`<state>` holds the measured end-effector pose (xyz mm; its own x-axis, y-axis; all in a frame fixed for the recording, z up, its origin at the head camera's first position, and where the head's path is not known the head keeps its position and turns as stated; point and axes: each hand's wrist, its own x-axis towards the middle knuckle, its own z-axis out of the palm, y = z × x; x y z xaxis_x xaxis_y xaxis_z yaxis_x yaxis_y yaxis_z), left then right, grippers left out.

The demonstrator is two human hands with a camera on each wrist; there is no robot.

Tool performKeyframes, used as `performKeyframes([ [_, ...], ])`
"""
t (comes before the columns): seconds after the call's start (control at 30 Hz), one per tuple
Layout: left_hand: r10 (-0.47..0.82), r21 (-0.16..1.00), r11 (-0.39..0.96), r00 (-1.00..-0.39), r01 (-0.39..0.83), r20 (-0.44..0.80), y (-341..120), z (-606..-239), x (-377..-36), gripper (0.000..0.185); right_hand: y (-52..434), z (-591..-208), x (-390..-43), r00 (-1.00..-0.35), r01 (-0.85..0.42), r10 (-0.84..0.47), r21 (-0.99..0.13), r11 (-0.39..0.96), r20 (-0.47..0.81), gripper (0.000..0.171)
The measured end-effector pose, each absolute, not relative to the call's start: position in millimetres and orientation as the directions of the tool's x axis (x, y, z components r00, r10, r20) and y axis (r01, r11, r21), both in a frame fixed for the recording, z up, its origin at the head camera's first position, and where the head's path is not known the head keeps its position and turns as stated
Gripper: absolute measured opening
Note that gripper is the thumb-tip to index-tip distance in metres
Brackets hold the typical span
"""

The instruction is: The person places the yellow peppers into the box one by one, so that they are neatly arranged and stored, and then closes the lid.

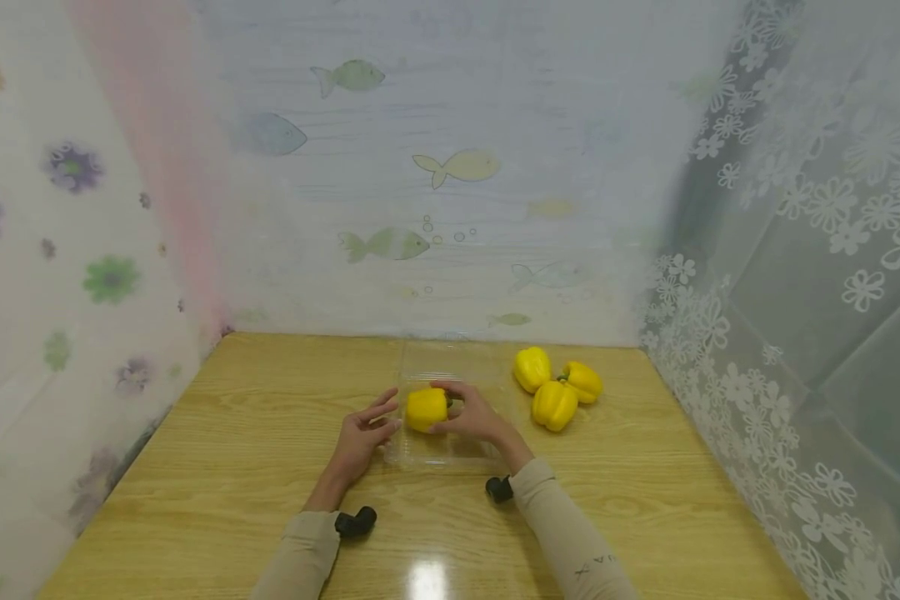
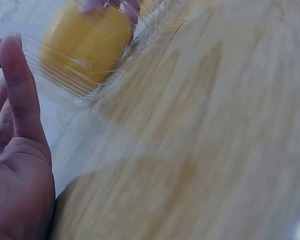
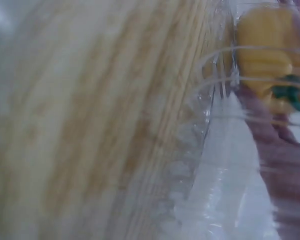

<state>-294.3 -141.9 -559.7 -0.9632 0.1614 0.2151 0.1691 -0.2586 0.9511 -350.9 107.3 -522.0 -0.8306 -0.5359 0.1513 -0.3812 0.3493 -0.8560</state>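
A yellow bell pepper (image 1: pixel 425 410) lies on its side within a clear plastic container (image 1: pixel 457 452), its green stem facing right. From the stem side my right hand (image 1: pixel 474 414) grips it, thumb at the near side and fingers across the far side. My left hand (image 1: pixel 360 440) is at the container's left edge, fingers fairly straight. In the left wrist view, the tip of the left thumb (image 2: pixel 21 75) is right at the container's rim. Through the clear wall in the right wrist view show the pepper (image 3: pixel 262 47) and its green stem (image 3: pixel 292 92), somewhat blurred.
Three more yellow bell peppers (image 1: pixel 555 406) sit clustered to the right of the container on the wooden table (image 1: pixel 270 400). A fish-patterned curtain (image 1: pixel 450 250) hangs behind the table, with flowered curtains at both sides. Black wrist cameras (image 1: pixel 356 522) are at both cuffs.
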Motion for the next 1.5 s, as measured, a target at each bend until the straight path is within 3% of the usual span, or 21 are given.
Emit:
performKeyframes([
  [0.53, 0.157, 0.948, -0.268, -0.963, 0.174, 0.221, -140.6, -558.9, -295.0, 0.047, 107.8, -516.7, -345.8, -0.853, -0.38, -0.495, -0.847, 0.373, 0.165, 0.07],
  [1.5, 0.155, 0.956, -0.227, -0.963, 0.184, 0.223, -143.1, -561.9, -296.5, 0.045, 104.2, -519.0, -343.7, -0.866, -0.349, -0.465, -0.889, 0.296, 0.185, 0.07],
])
